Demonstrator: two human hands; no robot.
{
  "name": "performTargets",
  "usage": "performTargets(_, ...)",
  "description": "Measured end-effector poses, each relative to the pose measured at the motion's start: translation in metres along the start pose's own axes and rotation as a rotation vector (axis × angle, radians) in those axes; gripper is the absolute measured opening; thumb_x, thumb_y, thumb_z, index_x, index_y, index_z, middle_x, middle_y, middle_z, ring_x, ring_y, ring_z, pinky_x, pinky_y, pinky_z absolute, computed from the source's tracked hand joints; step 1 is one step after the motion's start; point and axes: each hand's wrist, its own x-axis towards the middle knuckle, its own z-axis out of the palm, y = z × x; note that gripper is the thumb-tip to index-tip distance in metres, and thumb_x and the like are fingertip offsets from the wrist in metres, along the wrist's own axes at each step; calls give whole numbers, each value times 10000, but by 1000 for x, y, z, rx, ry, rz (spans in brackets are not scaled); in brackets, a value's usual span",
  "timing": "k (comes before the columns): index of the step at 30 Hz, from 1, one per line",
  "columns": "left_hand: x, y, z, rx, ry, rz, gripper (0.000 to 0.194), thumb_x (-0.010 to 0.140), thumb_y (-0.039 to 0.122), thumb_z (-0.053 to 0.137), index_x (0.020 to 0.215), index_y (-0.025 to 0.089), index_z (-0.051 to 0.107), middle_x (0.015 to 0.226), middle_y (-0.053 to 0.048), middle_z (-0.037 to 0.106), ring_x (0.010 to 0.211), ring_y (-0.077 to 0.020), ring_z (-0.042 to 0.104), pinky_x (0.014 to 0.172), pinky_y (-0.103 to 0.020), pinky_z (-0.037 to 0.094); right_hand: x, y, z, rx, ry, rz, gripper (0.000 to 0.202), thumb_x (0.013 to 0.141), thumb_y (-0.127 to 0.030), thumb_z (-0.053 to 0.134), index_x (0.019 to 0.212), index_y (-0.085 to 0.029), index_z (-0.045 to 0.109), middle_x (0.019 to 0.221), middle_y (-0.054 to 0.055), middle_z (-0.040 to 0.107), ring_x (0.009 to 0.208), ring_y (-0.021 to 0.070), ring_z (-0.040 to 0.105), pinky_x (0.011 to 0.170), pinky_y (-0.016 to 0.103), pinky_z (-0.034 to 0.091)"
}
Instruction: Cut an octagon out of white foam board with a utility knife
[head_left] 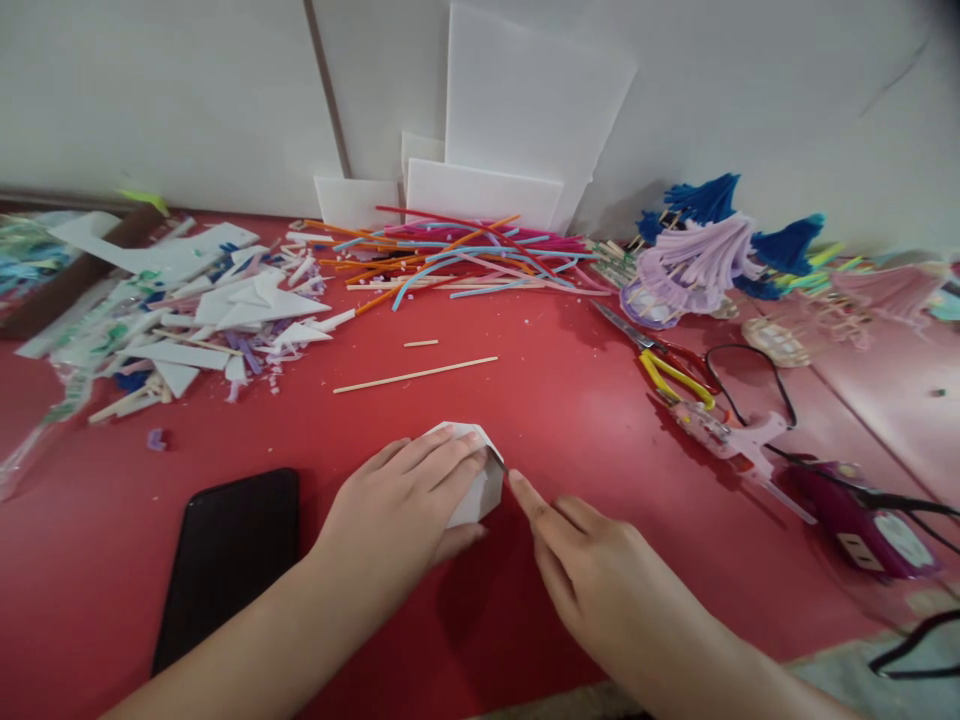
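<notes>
My left hand (405, 485) lies over a small white many-sided piece of foam board (489, 492), fingers on top and thumb at its near edge, holding it down. Part of the piece is hidden under the hand. My right hand (581, 550) is closed around a knife with a thin dark blade (495, 457); its handle is hidden in the palm. The index finger stretches along the tool, and the blade touches the piece's upper right edge. Beyond the hands lie a long thin wooden stick (416, 375) and a short stick (421, 344).
A black phone (229, 560) lies left of my arm. White foam scraps (225, 300) heap at left; coloured pipe cleaners (465, 255) lie at the back. At right are yellow-handled pliers (679, 380), a glue gun (739, 445), a magenta power block (862, 525) and pipe-cleaner models (694, 260).
</notes>
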Motion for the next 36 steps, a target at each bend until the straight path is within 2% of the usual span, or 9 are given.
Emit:
performTargets(5, 1, 1, 0, 17, -25, -11, 547, 862, 457, 633, 1322, 191, 507, 1329, -90, 604, 1240, -275, 540, 982, -416, 465, -15, 1, 2, 70, -18, -11, 560, 833, -42, 372, 1369, -51, 531, 775, 138, 682, 562, 195, 657, 502, 280, 553)
performTargets(14, 6, 3, -15, -163, -132, -87, 504, 843, 516, 628, 1258, 243, 541, 1308, -73, 593, 1189, -294, 519, 942, -456, 430, -36, 18, -14, 343, -61, 33, 511, 897, -133, 384, 1384, -174, 532, 865, 115, 723, 690, 219, 700, 675, 349, 600)
performTargets(16, 11, 1, -20, -201, -137, -81, 383, 905, 483, 543, 1209, 251, 573, 1238, -64, 632, 1123, -281, 552, 905, -444, 440, -30, 32, -25, 402, 19, 12, 457, 913, -186, 433, 1346, -212, 575, 867, 95, 739, 730, 212, 708, 674, 309, 586)
performTargets(18, 22, -4, -25, -191, -122, -72, 270, 967, 298, 429, 1159, 229, 605, 1141, -61, 674, 1041, -258, 589, 897, -439, 433, -15, 48, -33, 394, 179, 37, 424, 925, -231, 454, 1324, -204, 597, 835, 79, 746, 661, 195, 695, 609, 288, 569)
performTargets(20, 40, -11, -30, -167, -97, -54, 342, 952, 138, 356, 1187, 185, 600, 1167, -83, 662, 1091, -257, 567, 955, -449, 392, 4, 63, -35, 375, 351, 86, 408, 913, -278, 506, 1293, -189, 624, 930, 90, 751, 699, 207, 698, 664, 322, 562)
performTargets(22, 62, -20, -33, -155, -116, -8, 340, 932, 99, 377, 1148, 175, 629, 1169, -86, 654, 1117, -247, 553, 974, -419, 379, 25, 74, -31, 443, 408, 167, 444, 900, -320, 542, 1308, -160, 611, 916, 95, 746, 722, 221, 697, 670, 336, 548)
performTargets(26, 98, -35, -28, -178, -305, 157, 138, 807, 196, 659, 919, 255, 713, 971, -13, 683, 937, -187, 624, 765, -276, 447, 51, 85, -16, 772, 379, 311, 520, 875, -363, 565, 1347, -145, 570, 620, 12, 680, 492, 165, 612, 497, 282, 495)
performTargets(30, 111, -38, -24, -162, -379, 196, 84, 748, 192, 711, 796, 261, 714, 922, 5, 663, 870, -162, 615, 660, -241, 419, 54, 90, -10, 1045, 328, 403, 586, 840, -367, 602, 1377, -143, 532, 482, -48, 588, 407, 138, 556, 409, 236, 437)
performTargets(36, 97, -60, -55, -59, -220, -81, 139, 889, 215, 536, 943, 209, 664, 962, -16, 679, 859, -167, 619, 723, -263, 423, 56, 99, -6, 1210, 316, 416, 614, 802, -377, 647, 1365, -155, 543, 578, -40, 608, 428, 127, 574, 420, 249, 485)
